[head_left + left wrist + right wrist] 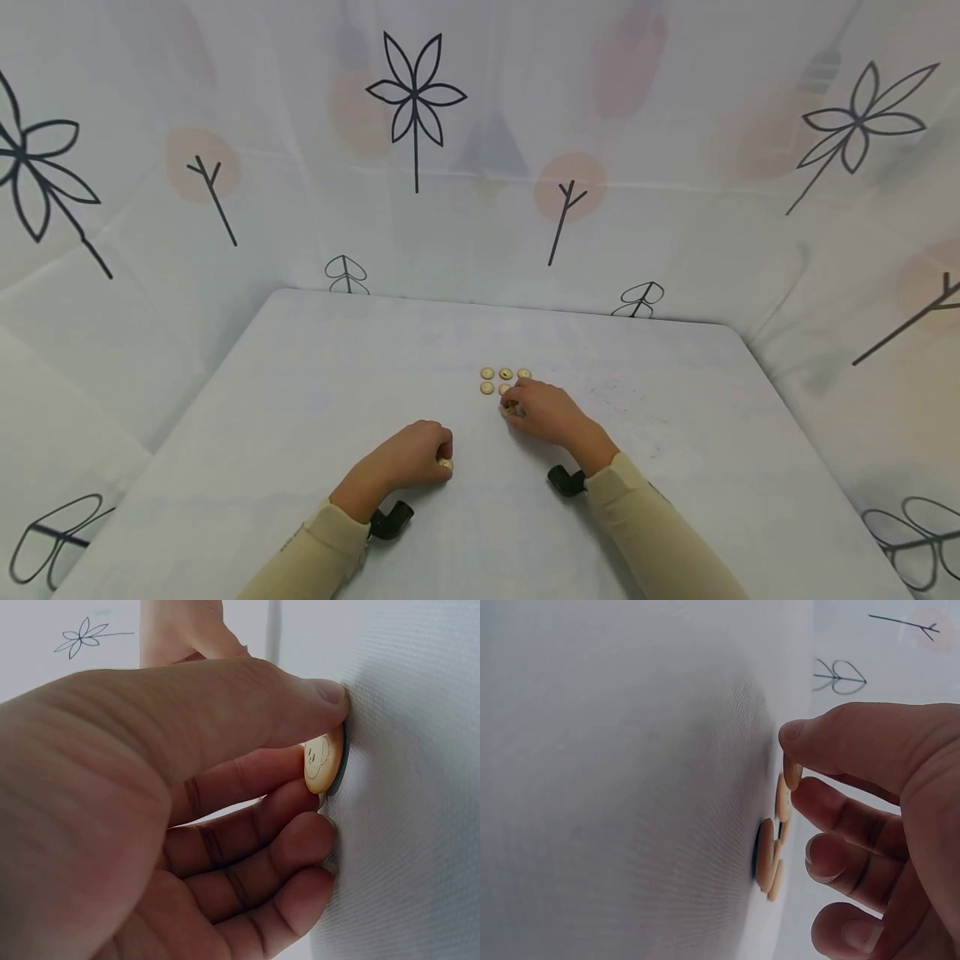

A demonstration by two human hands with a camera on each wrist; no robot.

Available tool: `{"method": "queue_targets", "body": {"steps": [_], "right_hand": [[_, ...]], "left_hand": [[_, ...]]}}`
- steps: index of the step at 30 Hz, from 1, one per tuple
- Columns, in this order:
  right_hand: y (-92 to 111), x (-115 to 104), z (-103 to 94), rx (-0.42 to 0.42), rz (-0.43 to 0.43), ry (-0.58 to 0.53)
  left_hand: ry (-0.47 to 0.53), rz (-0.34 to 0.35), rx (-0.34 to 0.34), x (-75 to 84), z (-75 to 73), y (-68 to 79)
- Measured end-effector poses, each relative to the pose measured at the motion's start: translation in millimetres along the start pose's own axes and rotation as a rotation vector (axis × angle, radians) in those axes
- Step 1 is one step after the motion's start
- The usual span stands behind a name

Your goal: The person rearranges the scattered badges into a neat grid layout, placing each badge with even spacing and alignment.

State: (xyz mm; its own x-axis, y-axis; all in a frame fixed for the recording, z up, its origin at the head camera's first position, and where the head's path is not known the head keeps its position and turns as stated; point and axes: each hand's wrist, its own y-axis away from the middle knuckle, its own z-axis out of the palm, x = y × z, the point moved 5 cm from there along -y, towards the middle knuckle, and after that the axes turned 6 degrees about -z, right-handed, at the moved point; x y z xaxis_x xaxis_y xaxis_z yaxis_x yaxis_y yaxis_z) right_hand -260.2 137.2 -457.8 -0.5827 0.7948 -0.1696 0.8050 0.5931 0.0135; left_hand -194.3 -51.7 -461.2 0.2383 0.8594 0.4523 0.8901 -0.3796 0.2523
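Observation:
Small round pale-wood discs lie in two short rows near the middle of the white table. My right hand is just on the near side of these rows, pinching one disc between thumb and index finger, while its other fingers are bent loosely. Nearer to me and to the left, my left hand pinches another disc by its edge; a face-like drawing shows on it. That disc stands tilted close to the tabletop, with a dark rim or shadow beside it. The left fingertips are at the cloth.
The white-covered table has rounded far corners. Pale fabric walls with printed flowers and twigs enclose it at the back and sides. A black wrist-worn device sits under the left cuff, another under the right.

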Motion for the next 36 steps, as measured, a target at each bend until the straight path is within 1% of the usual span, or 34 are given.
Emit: {"method": "queue_targets", "body": {"steps": [7, 13, 20, 27, 36], "right_hand": [[-2.6, 2.1, 1.8, 0.015, 0.000, -0.014], [-2.7, 0.7, 0.3, 0.026, -0.014, -0.024], [-3.5, -0.2, -2.4, 0.028, -0.012, -0.044], [-5.0, -0.3, -1.6, 0.031, -0.023, -0.042], [-7.9, 1.4, -0.2, 0.014, 0.006, -0.085]], "left_hand": [[0.000, 0.006, 0.002, -0.5, 0.9, -0.6], [0.003, 0.006, 0.006, -0.1, 0.5, -0.2], [0.008, -0.001, -0.001, 1.7, -1.0, 0.9], [0.010, 0.015, 0.005, 1.5, -1.9, 0.9], [0.008, 0.015, 0.003, 1.0, -1.5, 0.4]]}}
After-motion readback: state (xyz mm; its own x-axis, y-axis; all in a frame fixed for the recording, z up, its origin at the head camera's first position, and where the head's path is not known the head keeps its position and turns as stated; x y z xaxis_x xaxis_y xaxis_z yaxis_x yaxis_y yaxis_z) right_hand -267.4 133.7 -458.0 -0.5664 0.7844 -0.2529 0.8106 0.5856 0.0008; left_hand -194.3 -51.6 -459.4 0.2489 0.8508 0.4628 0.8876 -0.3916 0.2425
